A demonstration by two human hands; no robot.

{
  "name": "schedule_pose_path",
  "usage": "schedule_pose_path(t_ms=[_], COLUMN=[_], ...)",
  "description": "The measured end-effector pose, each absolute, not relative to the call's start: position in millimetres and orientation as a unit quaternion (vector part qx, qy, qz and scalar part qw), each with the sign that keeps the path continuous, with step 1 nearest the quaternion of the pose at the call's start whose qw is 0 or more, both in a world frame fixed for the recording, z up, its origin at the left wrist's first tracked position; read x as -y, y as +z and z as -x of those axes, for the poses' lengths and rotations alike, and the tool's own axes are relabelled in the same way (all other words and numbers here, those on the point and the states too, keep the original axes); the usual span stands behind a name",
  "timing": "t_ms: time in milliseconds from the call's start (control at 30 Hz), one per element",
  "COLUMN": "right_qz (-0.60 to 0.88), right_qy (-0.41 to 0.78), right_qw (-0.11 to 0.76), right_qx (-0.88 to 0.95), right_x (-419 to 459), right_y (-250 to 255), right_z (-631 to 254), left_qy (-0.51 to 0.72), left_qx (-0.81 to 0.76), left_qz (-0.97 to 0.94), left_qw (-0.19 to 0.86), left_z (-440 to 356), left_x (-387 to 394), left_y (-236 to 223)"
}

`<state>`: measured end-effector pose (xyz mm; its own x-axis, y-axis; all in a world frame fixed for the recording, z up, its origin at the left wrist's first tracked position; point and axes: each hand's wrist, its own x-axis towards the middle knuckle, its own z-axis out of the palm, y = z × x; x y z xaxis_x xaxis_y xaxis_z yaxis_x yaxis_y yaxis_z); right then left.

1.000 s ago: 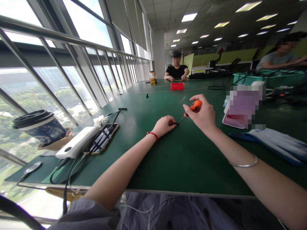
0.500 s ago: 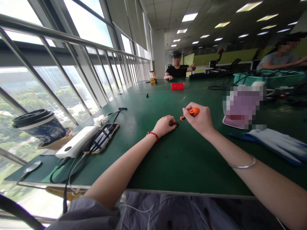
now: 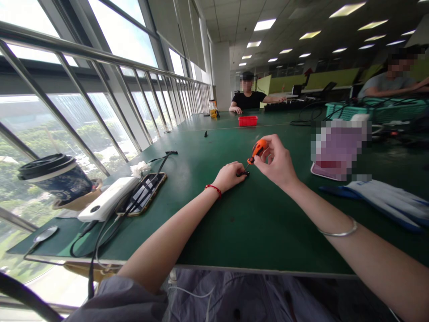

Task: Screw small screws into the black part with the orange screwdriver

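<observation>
My right hand (image 3: 276, 163) is closed round a small screwdriver with an orange handle (image 3: 257, 149), held steeply, tip down. The tip meets a small black part (image 3: 243, 173) on the green table (image 3: 254, 223). My left hand (image 3: 229, 175) rests on the table with its fingers pinched on that black part. A red string is tied round my left wrist and a thin silver bangle sits on my right forearm.
At the left lie a lidded paper cup (image 3: 55, 179), a white power bank (image 3: 107, 199), a phone (image 3: 145, 193) and black cables. White and blue gloves (image 3: 385, 201) lie at the right. A red box (image 3: 248, 120) stands farther back. Two people sit at the far end and right.
My right hand has tipped the screwdriver from a flat slant to nearly upright and moved a little left toward my left hand. The far person has stretched an arm out sideways.
</observation>
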<state>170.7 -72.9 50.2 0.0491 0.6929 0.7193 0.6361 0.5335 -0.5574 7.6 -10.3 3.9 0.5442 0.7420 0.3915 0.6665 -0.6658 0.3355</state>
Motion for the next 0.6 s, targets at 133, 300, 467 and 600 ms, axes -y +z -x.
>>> schedule_pose_path(t_ms=[133,300,467,600], right_qz=[0.516,0.519,0.486,0.492], right_qy=[0.006,0.054,0.019,-0.022], right_qw=[0.510,0.492,0.524,0.533], right_qx=[0.688,0.697,0.699,0.688], right_x=[74.6,79.0,76.8,76.5], right_y=[51.8,55.2,51.9,51.3], right_z=[-169.5,-166.9,-169.0,-169.5], left_qy=[0.259,0.260,0.254,0.255], left_qx=[-0.395,-0.390,-0.393,-0.389], left_qz=[-0.878,-0.881,-0.881,-0.883], left_qw=[0.073,0.071,0.066,0.064], left_z=[-7.8,-7.5,-7.2,-7.1], left_x=[8.7,9.3,11.1,9.0], left_y=[2.8,3.1,4.8,3.2])
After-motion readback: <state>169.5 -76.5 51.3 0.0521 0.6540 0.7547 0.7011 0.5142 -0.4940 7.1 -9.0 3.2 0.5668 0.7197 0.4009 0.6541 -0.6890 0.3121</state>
